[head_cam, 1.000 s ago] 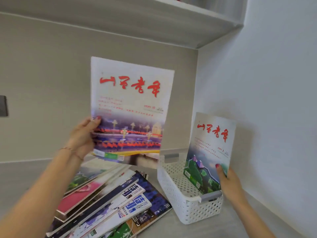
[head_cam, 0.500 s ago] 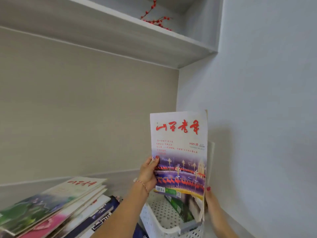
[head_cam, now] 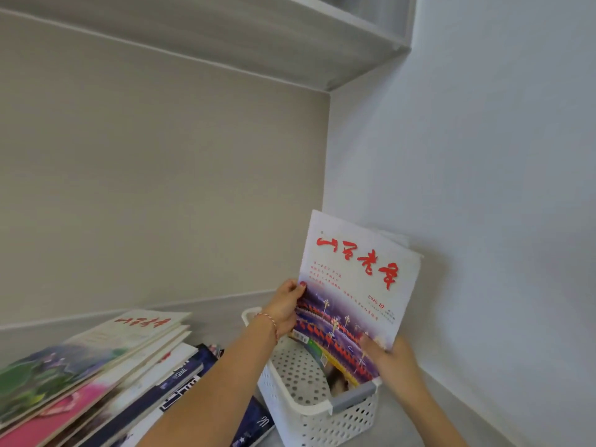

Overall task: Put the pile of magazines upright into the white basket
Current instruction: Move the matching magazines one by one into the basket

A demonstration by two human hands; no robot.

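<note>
1. Head view: a magazine [head_cam: 354, 295] stands tilted in the white basket [head_cam: 309, 411], near the corner wall.
2. The left hand [head_cam: 285, 309] pinches its left edge; the right hand [head_cam: 392, 359] grips its lower right corner.
3. The pile of magazines [head_cam: 96, 375] lies left of the basket.

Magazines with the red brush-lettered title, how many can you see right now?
2 for sure: one held upright in the white basket by both hands, one atop the pile at left. A white edge behind the held one may be a third.
</note>
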